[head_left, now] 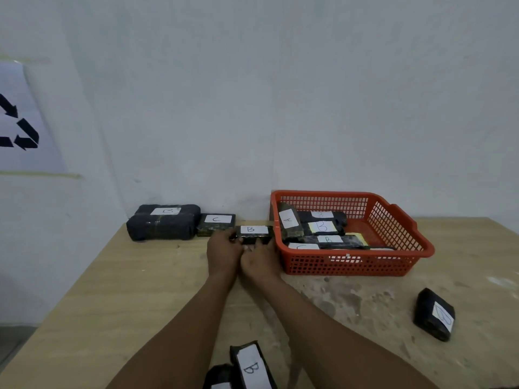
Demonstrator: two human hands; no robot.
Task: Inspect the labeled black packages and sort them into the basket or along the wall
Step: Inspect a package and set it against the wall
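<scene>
2 hands, left hand point(223, 252) and right hand point(259, 259), both grip small black wrapped package labelled B point(254, 234) on wooden table point(112, 290), just left of red plastic mesh basket point(393, 234).

Black packages point(254, 234) with white labels, red mesh basket point(351, 265), pale wood-grain table point(140, 290)
</scene>
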